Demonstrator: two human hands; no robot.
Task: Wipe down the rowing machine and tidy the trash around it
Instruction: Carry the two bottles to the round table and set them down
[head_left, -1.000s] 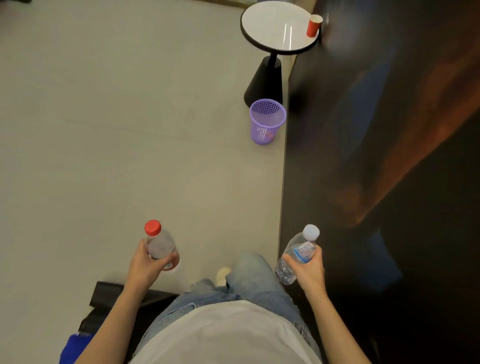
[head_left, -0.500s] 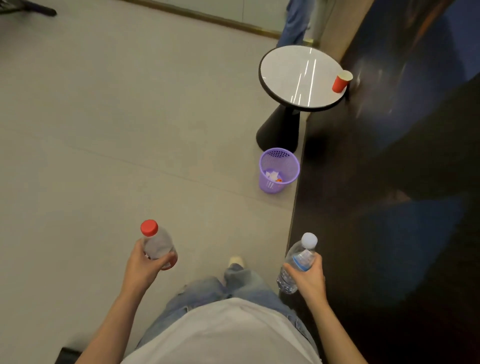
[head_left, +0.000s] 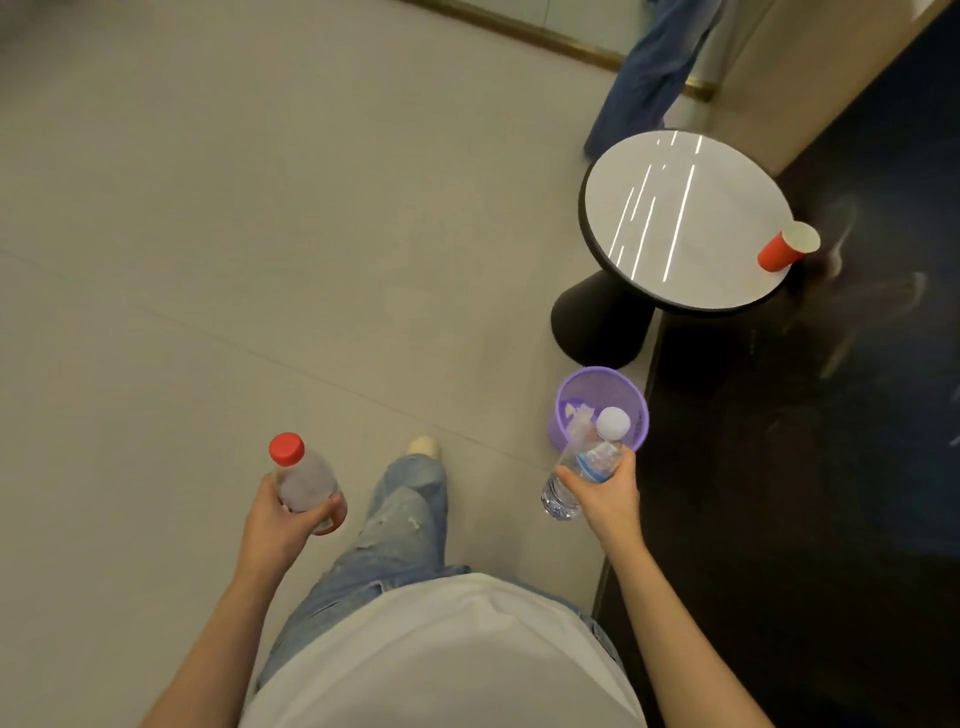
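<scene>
My left hand grips a clear plastic bottle with a red cap, held upright over the pale floor. My right hand grips a clear bottle with a white cap and a blue label. Its cap end overlaps the near rim of a purple mesh bin that stands on the floor just beyond my hand. Some scraps lie inside the bin. The rowing machine is out of view.
A round white-topped side table on a black cone base stands behind the bin, with a red paper cup at its right edge. A dark glossy wall runs along the right. Another person's jeans-clad legs stand beyond the table.
I have walked forward: the bin and table came much closer and lower in view. My right hand with its bottle now reaches the bin's near rim. Both grips are unchanged.
</scene>
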